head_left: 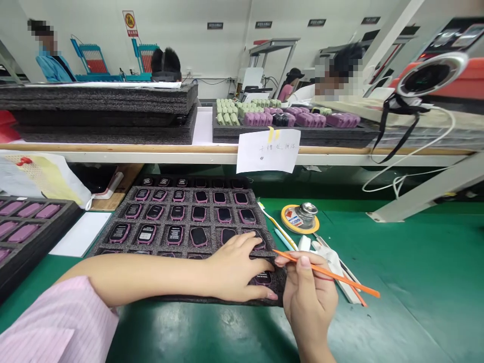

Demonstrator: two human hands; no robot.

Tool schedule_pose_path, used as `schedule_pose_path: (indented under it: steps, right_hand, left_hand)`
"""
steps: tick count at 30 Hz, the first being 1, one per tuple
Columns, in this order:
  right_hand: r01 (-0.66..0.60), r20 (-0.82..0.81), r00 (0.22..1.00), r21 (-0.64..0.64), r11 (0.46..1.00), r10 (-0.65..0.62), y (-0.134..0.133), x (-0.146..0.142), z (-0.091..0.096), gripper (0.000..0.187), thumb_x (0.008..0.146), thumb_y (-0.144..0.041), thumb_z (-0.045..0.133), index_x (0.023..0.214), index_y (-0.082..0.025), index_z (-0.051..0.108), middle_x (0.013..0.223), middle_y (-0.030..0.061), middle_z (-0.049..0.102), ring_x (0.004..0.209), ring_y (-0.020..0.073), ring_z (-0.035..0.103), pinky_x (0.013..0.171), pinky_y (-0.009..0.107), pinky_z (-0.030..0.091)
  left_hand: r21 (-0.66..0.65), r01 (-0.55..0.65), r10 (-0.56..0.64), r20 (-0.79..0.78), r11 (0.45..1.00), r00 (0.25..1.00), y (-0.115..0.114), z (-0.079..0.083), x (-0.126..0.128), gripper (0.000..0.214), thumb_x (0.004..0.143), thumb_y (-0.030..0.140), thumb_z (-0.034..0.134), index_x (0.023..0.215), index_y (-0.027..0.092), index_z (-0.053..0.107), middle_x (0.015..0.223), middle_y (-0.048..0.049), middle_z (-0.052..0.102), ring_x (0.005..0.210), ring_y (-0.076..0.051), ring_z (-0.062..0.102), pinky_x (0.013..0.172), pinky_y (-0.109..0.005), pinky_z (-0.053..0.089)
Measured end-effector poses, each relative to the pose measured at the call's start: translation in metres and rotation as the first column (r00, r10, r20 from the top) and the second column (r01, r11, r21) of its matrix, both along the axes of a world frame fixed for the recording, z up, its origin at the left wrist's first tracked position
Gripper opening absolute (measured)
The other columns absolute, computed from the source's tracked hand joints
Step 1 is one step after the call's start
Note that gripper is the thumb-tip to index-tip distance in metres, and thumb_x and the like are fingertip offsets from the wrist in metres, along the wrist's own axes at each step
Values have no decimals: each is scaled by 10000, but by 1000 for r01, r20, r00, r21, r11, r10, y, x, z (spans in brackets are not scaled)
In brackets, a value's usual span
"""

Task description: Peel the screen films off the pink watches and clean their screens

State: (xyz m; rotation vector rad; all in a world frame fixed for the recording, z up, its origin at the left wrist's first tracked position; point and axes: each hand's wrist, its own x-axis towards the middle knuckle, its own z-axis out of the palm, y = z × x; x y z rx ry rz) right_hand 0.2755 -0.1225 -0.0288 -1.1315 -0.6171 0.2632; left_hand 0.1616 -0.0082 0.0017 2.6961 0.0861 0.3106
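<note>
A black foam tray (212, 206) with rows of purple-framed smartwatches (176, 234) lies in front of me, and several of the screens show white text. My left hand (236, 267) reaches across the tray, fingers spread over its right edge. Between its thumb and fingers sits a lit smartwatch (263, 278) in a corner slot. An orange plastic pry stick (340, 277) is pinched between the thumb and fingers of my right hand (310, 292). Its thin tip points left, close above the tray's right edge and near my left fingers.
Right of the tray lie a tape roll (300, 219) with a small metal-topped bottle, a toothbrush (278, 226) and loose tools. Another foam tray (34, 232) stands at left. A shelf (170, 152) with foam stacks and a webcam (433, 75) crosses above. Several people are beyond.
</note>
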Motion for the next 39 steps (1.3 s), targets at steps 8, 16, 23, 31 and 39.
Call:
schedule_pose_path:
  steps: [8, 16, 23, 31, 39]
  right_hand:
    - [-21, 47, 999, -125, 992, 27, -3, 6, -5, 274, 967, -467, 592, 859, -216, 599, 665, -3, 619, 605, 152, 605, 611, 289, 528]
    - [-5, 116, 993, -227, 974, 32, -1, 1, 7, 393, 946, -547, 584, 746, -212, 539, 554, -40, 525, 456, 104, 485, 446, 219, 430]
    - [38, 133, 991, -291, 956, 1, 0, 1, 4, 433, 927, -611, 560, 758, -214, 531, 542, -38, 518, 435, 103, 453, 409, 211, 399]
    - [52, 226, 974, -337, 940, 27, -2, 2, 2, 425, 961, -589, 515, 759, -216, 539, 559, -31, 535, 442, 107, 469, 417, 218, 401]
    - [101, 299, 954, -389, 916, 22, -1, 4, -2, 457, 946, -630, 508, 769, -211, 549, 537, -35, 524, 441, 112, 470, 428, 234, 391]
  left_hand:
    - [35, 6, -11, 141, 999, 990, 4, 2, -11, 333, 911, 436, 652, 1137, 192, 683, 1132, -113, 662, 1167, -283, 580, 1049, -457, 464]
    - [67, 14, -23, 125, 998, 992, 4, -2, -12, 260, 942, 404, 608, 1090, 212, 703, 1071, -89, 677, 1037, -246, 611, 920, -391, 481]
    - [102, 19, -30, 99, 995, 995, 2, 1, -12, 232, 944, 382, 601, 1075, 201, 665, 1062, -91, 677, 1022, -256, 609, 898, -397, 481]
    - [-68, -68, 70, 23, 995, 997, 1, 5, -11, 361, 837, 394, 737, 1061, 161, 576, 1012, -101, 672, 978, -268, 624, 874, -389, 496]
    - [-27, -45, 45, -2, 999, 999, -4, 12, -15, 371, 874, 324, 703, 1156, 126, 567, 1101, -135, 673, 1090, -296, 614, 971, -450, 499]
